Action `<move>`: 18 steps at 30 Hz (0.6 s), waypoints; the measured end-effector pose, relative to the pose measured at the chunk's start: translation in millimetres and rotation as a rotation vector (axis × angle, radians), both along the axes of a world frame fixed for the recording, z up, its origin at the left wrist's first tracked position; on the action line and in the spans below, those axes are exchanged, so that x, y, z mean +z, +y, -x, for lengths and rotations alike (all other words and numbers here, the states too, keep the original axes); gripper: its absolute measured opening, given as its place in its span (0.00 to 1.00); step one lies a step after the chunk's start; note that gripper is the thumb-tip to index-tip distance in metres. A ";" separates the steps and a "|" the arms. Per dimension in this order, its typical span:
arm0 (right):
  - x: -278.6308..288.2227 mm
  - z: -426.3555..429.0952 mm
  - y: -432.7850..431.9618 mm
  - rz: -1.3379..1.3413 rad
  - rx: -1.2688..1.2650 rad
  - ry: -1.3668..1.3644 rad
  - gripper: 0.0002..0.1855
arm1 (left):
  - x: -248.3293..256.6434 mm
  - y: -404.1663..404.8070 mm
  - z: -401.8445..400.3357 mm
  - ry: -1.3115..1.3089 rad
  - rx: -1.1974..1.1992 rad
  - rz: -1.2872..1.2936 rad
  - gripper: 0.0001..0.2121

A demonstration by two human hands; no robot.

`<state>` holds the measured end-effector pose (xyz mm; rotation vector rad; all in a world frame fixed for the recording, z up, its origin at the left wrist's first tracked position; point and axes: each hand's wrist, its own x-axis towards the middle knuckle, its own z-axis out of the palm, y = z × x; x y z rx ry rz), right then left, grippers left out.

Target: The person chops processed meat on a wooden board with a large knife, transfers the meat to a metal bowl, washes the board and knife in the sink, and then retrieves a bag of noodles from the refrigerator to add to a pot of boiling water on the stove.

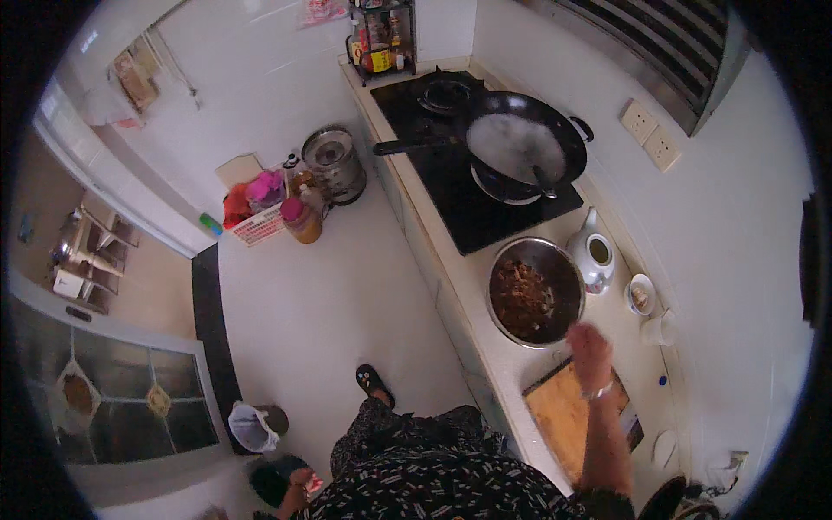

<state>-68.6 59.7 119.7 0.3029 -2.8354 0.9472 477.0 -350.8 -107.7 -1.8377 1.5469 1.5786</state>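
My right hand [590, 354] is above the wooden cutting board [562, 416], close to the rim of a steel bowl [526, 299] that holds brown chopped food. Whether its fingers hold anything is too blurred to tell. Low at the left, my left hand [305, 482] hangs beside my body, partly blurred, away from the counter. A black wok [575, 153] with whitish, steaming liquid stands on the black cooktop [455, 221], and a utensil [545, 182] leans in it. Behind the bowl stands a white lidless teapot [595, 260].
A small white bowl [640, 294] and a white cup [660, 328] stand by the wall. The wok's long handle [416, 144] reaches over the counter edge. A bottle rack [380, 52] stands at the far end. On the floor are a basket [260, 226], a steel pot [335, 166] and a lined bin [252, 429].
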 end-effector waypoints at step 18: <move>18.0 233.1 -79.8 0.647 -0.791 -0.185 0.08 | -77.1 -369.7 148.2 -0.039 -0.940 0.418 0.07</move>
